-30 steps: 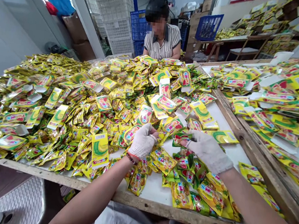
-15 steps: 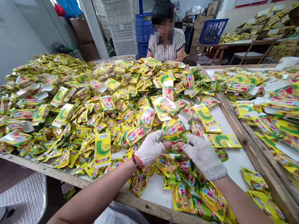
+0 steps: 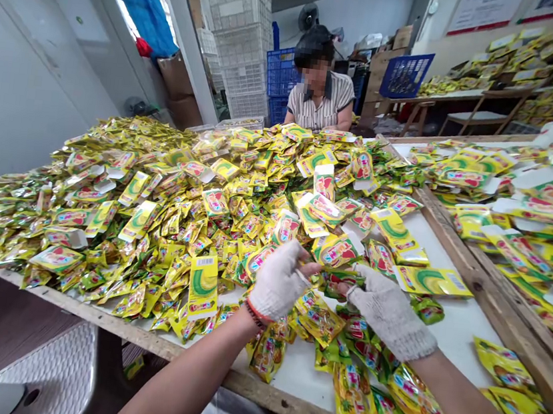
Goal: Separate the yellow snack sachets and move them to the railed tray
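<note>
1. Two hands in white knit fingerless gloves meet over the table (image 3: pixel 298 364), nearer its front edge than its back.
2. Right hand (image 3: pixel 388 311): thumb and fingers pinched on a glossy green-and-red plastic sachet (image 3: pixel 338 284), which sits between the hands, just above the pile.
3. Left hand (image 3: pixel 281 280): fingers bent, tips near the sachet's left end. Can't tell if they touch or grip it.
4. Handling, my read: light, soft, slick film; little to break, but a hard squeeze could burst it. Best hold: flat pinch on an end seam, not the bulging middle.
5. Just behind: flat yellow-and-red cardboard box (image 3: pixel 334 249). Just in front: yellow pineapple-print sachets (image 3: pixel 321 316), more toward the front edge.
6. Left of the left hand: yellow cardboard box with green swirl (image 3: pixel 203 285), barcode end up.
7. Brown wooden rail (image 3: pixel 474 278) runs along the right. Person in striped shirt (image 3: pixel 325 102) at the back edge.
</note>
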`<state>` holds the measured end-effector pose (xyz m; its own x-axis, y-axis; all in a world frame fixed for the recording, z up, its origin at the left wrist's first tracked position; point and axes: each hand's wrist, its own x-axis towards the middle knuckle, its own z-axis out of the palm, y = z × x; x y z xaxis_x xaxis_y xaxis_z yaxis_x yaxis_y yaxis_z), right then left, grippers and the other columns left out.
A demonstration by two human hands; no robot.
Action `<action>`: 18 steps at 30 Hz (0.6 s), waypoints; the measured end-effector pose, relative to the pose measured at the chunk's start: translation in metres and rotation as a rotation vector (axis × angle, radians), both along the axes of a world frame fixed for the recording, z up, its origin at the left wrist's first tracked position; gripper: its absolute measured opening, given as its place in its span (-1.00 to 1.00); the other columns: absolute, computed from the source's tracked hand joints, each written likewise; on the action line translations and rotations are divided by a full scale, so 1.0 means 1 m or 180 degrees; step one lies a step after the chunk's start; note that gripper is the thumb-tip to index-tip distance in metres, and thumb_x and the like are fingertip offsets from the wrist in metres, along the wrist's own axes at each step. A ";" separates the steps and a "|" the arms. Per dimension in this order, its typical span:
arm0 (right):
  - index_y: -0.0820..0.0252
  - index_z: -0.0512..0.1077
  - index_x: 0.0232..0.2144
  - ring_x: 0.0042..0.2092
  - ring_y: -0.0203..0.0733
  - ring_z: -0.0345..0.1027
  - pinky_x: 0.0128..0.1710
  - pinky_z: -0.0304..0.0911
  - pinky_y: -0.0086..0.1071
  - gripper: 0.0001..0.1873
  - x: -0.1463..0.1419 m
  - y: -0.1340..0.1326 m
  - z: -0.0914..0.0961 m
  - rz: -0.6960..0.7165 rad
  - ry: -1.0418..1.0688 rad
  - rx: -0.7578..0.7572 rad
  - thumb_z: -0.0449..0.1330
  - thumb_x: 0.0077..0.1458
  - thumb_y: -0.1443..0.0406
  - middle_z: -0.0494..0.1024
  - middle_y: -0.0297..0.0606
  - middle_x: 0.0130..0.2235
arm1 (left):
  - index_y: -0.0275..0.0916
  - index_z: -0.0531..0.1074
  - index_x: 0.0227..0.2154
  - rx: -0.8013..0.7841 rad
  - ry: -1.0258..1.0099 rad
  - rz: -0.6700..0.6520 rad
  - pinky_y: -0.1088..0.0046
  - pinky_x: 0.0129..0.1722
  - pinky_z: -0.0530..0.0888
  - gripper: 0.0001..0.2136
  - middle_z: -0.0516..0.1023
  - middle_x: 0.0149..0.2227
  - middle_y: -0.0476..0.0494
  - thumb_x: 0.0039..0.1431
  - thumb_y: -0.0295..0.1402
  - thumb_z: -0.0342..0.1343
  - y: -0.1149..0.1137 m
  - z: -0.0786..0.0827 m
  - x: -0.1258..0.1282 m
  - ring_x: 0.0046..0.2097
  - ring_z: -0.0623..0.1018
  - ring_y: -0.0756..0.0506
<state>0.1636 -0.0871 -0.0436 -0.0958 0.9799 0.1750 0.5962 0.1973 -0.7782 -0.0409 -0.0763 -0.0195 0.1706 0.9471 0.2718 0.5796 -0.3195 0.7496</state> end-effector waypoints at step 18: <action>0.14 0.46 -0.11 -0.46 -0.17 0.41 -0.47 0.31 -0.35 -0.63 0.003 -0.010 0.025 -0.0402 0.0978 -0.0162 0.18 0.05 0.11 0.58 -0.26 -0.42 | -0.15 0.13 0.14 0.0822 0.1688 -0.0582 0.24 -0.02 0.42 -0.34 0.33 0.08 -0.24 -0.04 -0.20 0.19 -0.011 0.005 -0.005 0.06 0.40 -0.25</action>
<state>0.1671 -0.0968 -0.0186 0.0765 0.9889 0.1273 0.3493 0.0930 -0.9324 -0.0456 -0.0875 -0.0148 0.4986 0.8047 0.3221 0.7710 -0.5816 0.2595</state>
